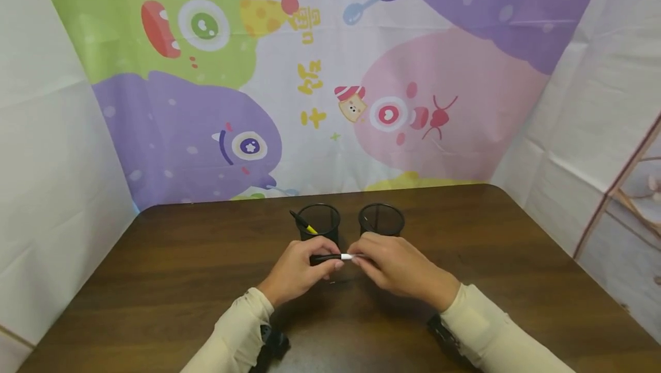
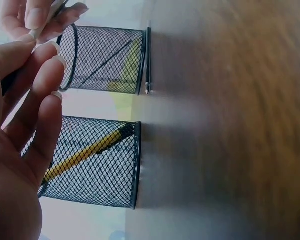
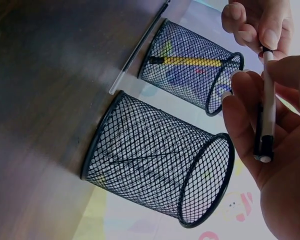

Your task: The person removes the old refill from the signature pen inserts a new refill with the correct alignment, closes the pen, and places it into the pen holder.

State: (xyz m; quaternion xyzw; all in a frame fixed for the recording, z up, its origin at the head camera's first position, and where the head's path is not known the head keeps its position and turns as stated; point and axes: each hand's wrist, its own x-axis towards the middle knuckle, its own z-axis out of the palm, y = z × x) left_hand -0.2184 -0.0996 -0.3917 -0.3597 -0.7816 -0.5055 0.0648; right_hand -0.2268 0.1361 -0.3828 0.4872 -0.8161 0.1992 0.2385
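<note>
Both hands meet over the table, holding one pen [image 3: 269,105] between them. My left hand [image 1: 299,267] pinches its black end between thumb and fingers. The right hand [image 1: 405,267] grips the white barrel, whose black clip shows in the right wrist view. Whether the two parts are joined or slightly apart, I cannot tell. Just beyond the left hand stands a black mesh pen cup [image 1: 320,205] with a yellow-and-black pen [image 1: 310,227] leaning inside. A second mesh cup [image 3: 155,160], behind the right hand, has a thin dark stick [image 2: 107,62] in it.
On the brown table [image 1: 170,281], a thin dark pen refill [image 3: 140,47] with a clear end lies close by the cups. A printed cartoon cloth [image 1: 320,160] hangs behind the far edge, with pale cloths at both sides.
</note>
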